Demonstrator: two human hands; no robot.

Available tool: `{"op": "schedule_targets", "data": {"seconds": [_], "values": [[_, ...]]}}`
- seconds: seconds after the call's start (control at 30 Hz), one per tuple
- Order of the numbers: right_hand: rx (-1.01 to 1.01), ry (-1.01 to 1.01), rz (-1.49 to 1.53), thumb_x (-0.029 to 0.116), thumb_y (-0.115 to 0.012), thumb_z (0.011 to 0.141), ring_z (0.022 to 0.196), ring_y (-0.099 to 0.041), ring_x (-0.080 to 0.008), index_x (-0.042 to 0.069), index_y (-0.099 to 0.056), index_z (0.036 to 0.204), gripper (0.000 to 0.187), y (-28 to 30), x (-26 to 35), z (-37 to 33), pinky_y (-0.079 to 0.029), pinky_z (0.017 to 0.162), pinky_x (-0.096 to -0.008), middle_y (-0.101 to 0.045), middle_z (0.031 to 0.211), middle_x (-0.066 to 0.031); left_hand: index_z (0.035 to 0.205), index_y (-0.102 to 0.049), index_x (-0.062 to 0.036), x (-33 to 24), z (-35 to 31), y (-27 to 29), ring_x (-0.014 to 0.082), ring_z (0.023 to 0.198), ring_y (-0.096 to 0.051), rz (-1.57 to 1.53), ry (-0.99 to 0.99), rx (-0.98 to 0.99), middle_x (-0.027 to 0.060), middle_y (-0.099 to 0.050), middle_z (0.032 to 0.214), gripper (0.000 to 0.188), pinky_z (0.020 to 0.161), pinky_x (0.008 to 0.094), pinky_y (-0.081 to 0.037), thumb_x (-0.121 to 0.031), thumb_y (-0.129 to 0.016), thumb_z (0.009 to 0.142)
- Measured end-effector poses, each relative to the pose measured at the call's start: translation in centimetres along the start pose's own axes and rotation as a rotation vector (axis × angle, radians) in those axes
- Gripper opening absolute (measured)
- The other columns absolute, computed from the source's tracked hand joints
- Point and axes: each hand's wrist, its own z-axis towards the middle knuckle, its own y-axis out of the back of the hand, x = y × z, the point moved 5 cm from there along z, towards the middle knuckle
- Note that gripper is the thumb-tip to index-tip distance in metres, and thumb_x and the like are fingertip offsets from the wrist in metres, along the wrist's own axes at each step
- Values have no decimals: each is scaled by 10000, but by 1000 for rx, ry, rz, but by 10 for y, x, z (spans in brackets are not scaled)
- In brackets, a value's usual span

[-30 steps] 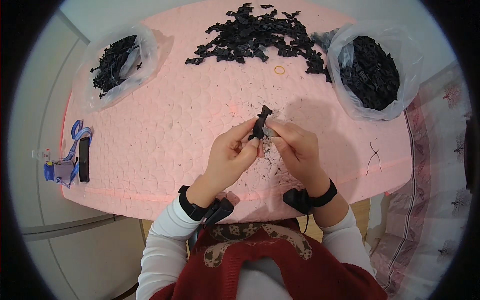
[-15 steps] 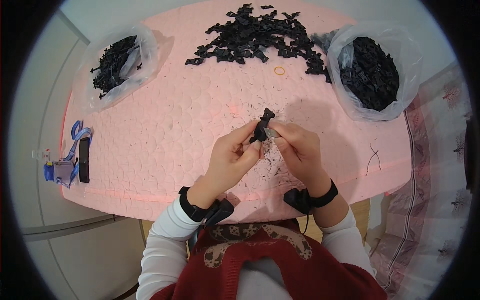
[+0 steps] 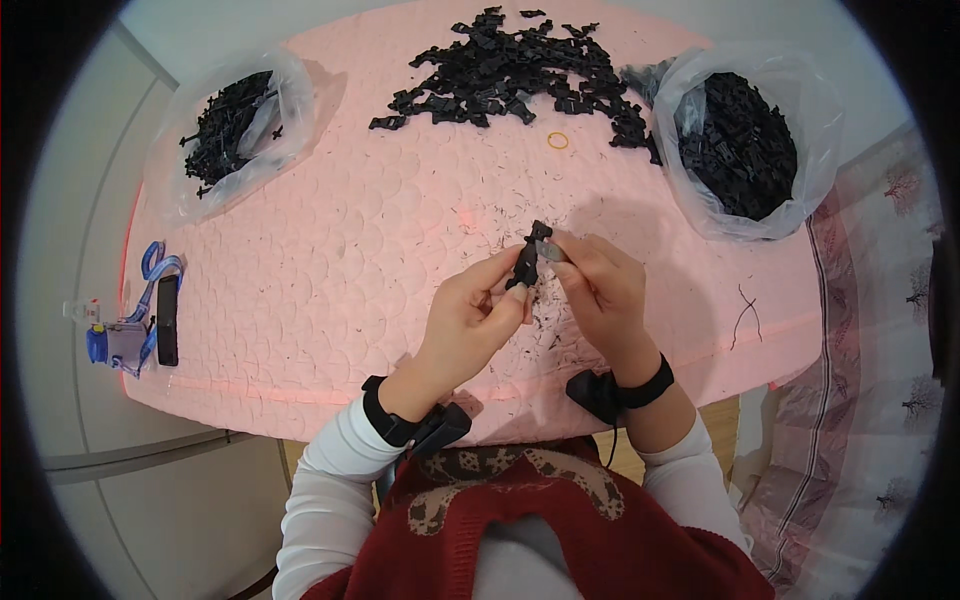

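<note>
My left hand (image 3: pixel 468 312) pinches a small black plastic piece, which looks like a buckle (image 3: pixel 525 264), between thumb and fingers. The piece stands tilted, its upper end leaning to the right. In my right hand (image 3: pixel 606 298), thumb and forefinger grip a small flat grey blade (image 3: pixel 548 251), its edge against the right side of the black piece near the upper end. Both hands are over the middle of the table, where thin black shavings (image 3: pixel 545 318) lie scattered beneath and around them.
A pile of black pieces (image 3: pixel 510 70) spreads across the far side, with a yellow ring (image 3: pixel 558 141) nearby. Clear plastic bags (image 3: pixel 815 130) of black parts stand at both far corners. Left lie a phone-like black object (image 3: pixel 168 320) and a blue-capped bottle (image 3: pixel 125 340); right, dark strands (image 3: pixel 746 318).
My right hand has shifted slightly up with the blade, which now sits nearer the upper end of the black piece. The piece has moved a little to the right in my left hand.
</note>
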Motion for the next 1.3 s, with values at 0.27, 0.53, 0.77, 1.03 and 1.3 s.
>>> {"op": "schedule_targets", "data": {"seconds": [0.27,0.53,0.77,1.03,1.3], "values": [[2,-40,54,-10,-574,769,516,-483,-163,-11,-578,983,214,0,-2,0,-369,474,-250,-530,650,-87,1194,-444,51,-1,-1,-1,40,666,-509,-25,37,-6,11,-558,810,364,580,163,-416,9,-463,833],[20,-22,71,-15,-569,770,529,-501,-180,-15,-576,982,212,-2,3,2,-381,481,-253,-537,660,-96,1187,-450,50,1,0,1,32,654,-505,11,33,-22,6,-559,792,354,564,161,-414,2,-462,837],[21,-12,0,-17,-569,764,526,-499,-179,-16,-580,979,215,0,-3,0,-383,481,-254,-528,648,-94,1198,-444,41,2,0,-1,25,609,-490,-42,70,-21,6,-556,754,363,519,156,-393,1,-454,838],[3,-13,-60,-18,-569,758,502,-483,-173,-11,-590,974,217,2,-3,3,-372,468,-259,-522,630,-85,1214,-435,24,3,-1,-3,21,432,-388,-125,170,12,18,-525,665,366,401,159,-310,-20,-424,851],[79,-14,138,-14,-564,756,498,-478,-175,-10,-590,977,222,-2,-1,5,-365,467,-265,-518,627,-83,1219,-432,20,3,1,0,24,417,-383,-158,145,22,25,-526,655,367,390,163,-302,-26,-418,855]]}}
